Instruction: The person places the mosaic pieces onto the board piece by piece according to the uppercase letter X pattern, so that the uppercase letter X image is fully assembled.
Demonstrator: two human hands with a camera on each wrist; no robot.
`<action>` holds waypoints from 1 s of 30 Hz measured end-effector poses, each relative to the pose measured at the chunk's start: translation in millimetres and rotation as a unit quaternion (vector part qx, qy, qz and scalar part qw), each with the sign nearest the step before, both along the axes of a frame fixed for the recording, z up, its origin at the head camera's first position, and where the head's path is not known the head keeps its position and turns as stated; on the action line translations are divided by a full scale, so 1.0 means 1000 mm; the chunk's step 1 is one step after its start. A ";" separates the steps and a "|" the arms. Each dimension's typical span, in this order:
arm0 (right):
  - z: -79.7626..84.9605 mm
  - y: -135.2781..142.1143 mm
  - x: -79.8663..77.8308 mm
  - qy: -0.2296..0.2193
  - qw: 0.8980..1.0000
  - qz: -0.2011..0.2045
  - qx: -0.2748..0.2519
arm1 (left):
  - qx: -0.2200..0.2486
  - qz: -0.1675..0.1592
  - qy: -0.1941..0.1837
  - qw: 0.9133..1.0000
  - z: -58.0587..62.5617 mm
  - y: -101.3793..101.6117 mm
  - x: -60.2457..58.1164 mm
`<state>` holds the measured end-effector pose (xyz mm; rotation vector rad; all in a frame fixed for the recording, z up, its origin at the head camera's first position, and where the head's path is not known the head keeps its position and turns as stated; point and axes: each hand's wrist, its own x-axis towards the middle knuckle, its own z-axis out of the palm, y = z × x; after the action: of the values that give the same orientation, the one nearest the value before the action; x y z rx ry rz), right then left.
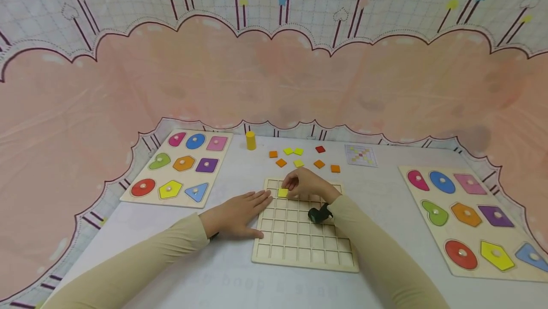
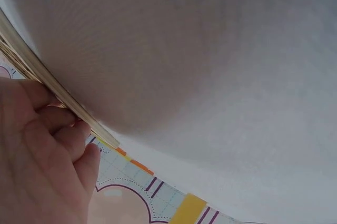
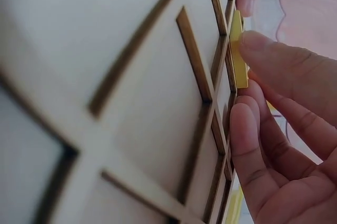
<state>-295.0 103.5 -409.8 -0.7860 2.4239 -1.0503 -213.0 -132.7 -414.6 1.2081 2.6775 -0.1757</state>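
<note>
A wooden grid board (image 1: 291, 241) lies on the table in front of me. My left hand (image 1: 239, 214) rests along its left edge, palm down with fingers extended; in the left wrist view the fingertips touch the board's rim (image 2: 63, 96). Over the upper part of the grid, my right hand (image 1: 307, 184) pinches a yellow square tile (image 1: 283, 193). From the right wrist view, the thumb presses on this tile (image 3: 239, 58), which stands a little proud of the grid strips, with the other fingers beside it. The board's upper middle is hidden under the right hand.
Beyond the board lie several loose orange, yellow and red tiles (image 1: 318, 164). A yellow cylinder (image 1: 250, 141) stands behind them on the left, a patterned card (image 1: 361, 155) on the right. Shape puzzle boards flank the area, left (image 1: 171, 202) and right (image 1: 466, 223).
</note>
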 end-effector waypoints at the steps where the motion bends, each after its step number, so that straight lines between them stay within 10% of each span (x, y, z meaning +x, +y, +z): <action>1: 0.000 0.000 0.000 0.001 1.000 0.000 0.000 | -0.002 0.000 0.001 1.000 0.000 0.000 0.000; 24: -0.001 0.032 -0.004 -0.049 0.995 0.056 -0.066 | 0.013 0.002 -0.003 1.000 -0.002 -0.002 0.000; 30: 0.007 0.047 -0.015 -0.038 0.995 0.003 -0.090 | 0.008 0.003 0.001 1.000 -0.005 -0.002 0.001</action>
<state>-309.7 150.9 -403.3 -0.7963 2.2850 -1.2872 -212.4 -134.7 -419.5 1.2034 2.6893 -0.1560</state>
